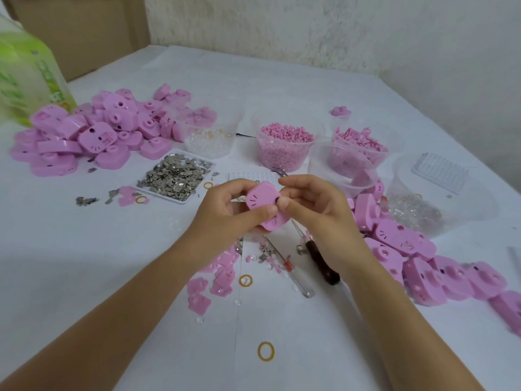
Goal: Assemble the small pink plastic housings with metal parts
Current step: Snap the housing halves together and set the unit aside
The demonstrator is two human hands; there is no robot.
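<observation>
Holding: the left hand (234, 210) grips a pink housing (263, 197), thumb across its front and curled fingers behind, lifted clear of the worktop (112, 263)
Pinching: the right hand (313, 204), fingers curled, meets the same housing at its right edge with thumb and forefinger; a small dark spot shows there, and I cannot tell what it is
Task piece: the housing sits between both hands, tilted, its whiskered face turned upward
Below the hands: a dark-handled awl (321, 263) and a clear-handled screwdriver (290, 269) lie side by side, with flat pink pieces (214, 277) just left of them
Beyond the left hand: a white tray of metal parts (176, 176), and farther left a heap of pink housings (93, 134)
Beyond the right hand: a clear tub of pink beads (284, 145), a tub of pink pieces (358, 145) beside it and a tilted clear tub (341, 167) in front
Right of the right hand: a row of housings (423, 263) trails along the worktop
Between the forearms: a yellow rubber band (265, 351) lies flat
</observation>
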